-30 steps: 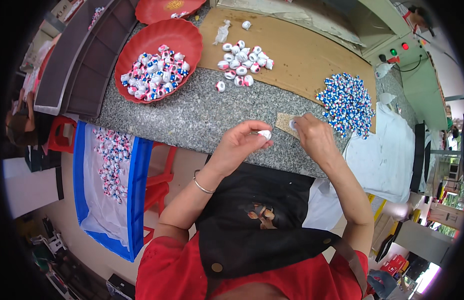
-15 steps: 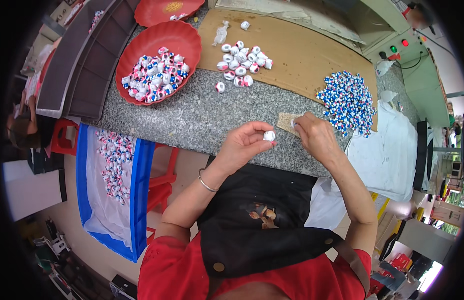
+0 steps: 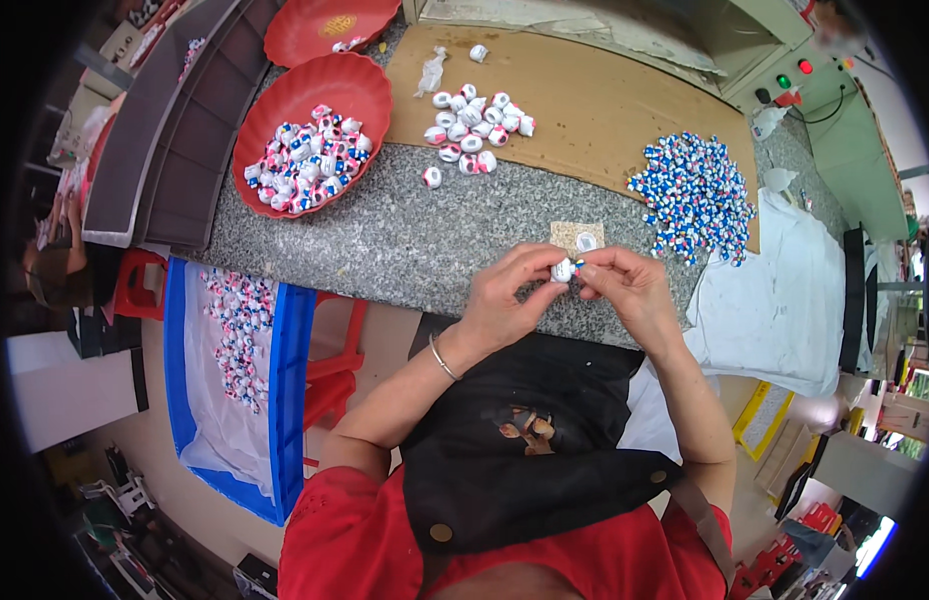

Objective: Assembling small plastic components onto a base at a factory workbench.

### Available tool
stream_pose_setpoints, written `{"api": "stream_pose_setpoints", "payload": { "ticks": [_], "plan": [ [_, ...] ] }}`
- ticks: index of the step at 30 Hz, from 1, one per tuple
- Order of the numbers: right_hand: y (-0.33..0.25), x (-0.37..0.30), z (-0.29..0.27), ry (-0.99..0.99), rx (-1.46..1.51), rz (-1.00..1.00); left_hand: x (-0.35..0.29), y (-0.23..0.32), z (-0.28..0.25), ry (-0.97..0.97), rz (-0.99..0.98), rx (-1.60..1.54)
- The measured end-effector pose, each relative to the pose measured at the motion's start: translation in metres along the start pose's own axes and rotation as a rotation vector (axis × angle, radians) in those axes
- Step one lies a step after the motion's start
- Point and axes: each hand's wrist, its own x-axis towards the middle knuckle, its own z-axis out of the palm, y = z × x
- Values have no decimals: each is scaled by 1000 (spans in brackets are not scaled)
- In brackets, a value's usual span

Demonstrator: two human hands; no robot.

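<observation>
Between thumb and fingers, my left hand (image 3: pixel 503 292) pinches a small white rounded toy piece (image 3: pixel 561 271). My right hand (image 3: pixel 635 290) grips a tiny blue-and-white piece (image 3: pixel 579 267) right against its side; whether the two are joined, I cannot tell. Just beyond my fingers lies a small tan pad (image 3: pixel 563 232) with a round white bit (image 3: pixel 586 241) on it. A heap of tiny blue, white and pink pieces (image 3: pixel 697 200) is at the right, and a cluster of white hollow rounded pieces (image 3: pixel 472 122) lies farther off on cardboard and stone.
A red scalloped bowl (image 3: pixel 377 85) of pieces stands at the left, a second red bowl (image 3: pixel 285 40) behind it. Brown cardboard (image 3: pixel 575 110) covers the counter's far part. Below left is a lined blue crate (image 3: pixel 290 390). A green machine housing (image 3: pixel 845 175) stands at right.
My right hand has left the pad and come to the white piece in my left hand, bringing the tiny blue piece against it. My left hand has shifted slightly right.
</observation>
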Motion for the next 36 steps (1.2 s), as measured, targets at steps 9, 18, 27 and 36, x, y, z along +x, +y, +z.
{"api": "stream_pose_setpoints", "payload": {
  "ticks": [9, 18, 27, 36],
  "plan": [
    [-12, -10, 0, -101, -516, -485, 4, 0, -19, -334, -417, -512],
    [-14, -10, 13, -111, -506, -495, 0, 2, -20, -305, -507, -542],
    [-31, -7, 27, -70, -454, -451, 15, 20, -36, -321, -490, -536],
    [-4, 17, -14, 54, -210, -431, 132, 14, -131, 7, -231, -171]
  ]
}}
